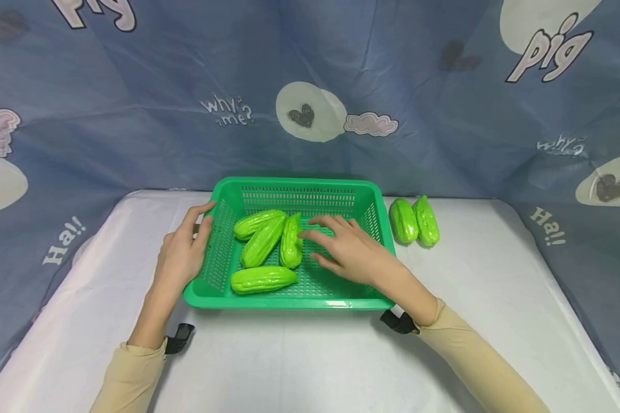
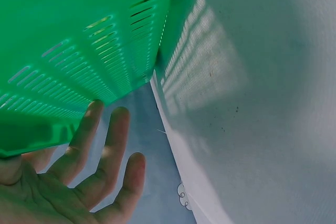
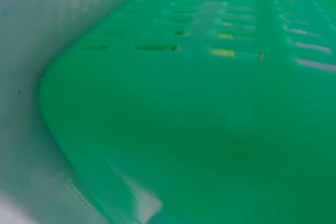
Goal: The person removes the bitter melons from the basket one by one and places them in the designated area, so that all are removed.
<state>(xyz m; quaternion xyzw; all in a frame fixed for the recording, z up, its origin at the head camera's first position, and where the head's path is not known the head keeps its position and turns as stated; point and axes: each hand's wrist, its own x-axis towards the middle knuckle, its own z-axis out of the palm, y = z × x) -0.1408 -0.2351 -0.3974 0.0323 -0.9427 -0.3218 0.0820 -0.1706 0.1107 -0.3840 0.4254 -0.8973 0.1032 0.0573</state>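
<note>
A green plastic basket (image 1: pixel 294 304) with slotted walls stands at the middle of the white table, and its side fills much of both wrist views. Several ridged light-green bitter melons lie in its left half, one of them a bitter melon (image 1: pixel 291 244) beside the right fingers. My right hand (image 1: pixel 348 249) hovers over the basket floor with fingers loosely bent; whether a fingertip touches that bitter melon is unclear. At the basket's left rim rests my left hand (image 1: pixel 181 252). In the left wrist view its fingers (image 2: pixel 116 140) are spread and nearly straight against the outer wall.
Two more bitter melons (image 1: pixel 415 221) lie side by side on the table, just right of the basket. The white tablecloth (image 1: pixel 289 355) extends toward the front. Behind and at the sides hangs a blue printed cloth (image 1: pixel 186 69), close to the basket's far rim.
</note>
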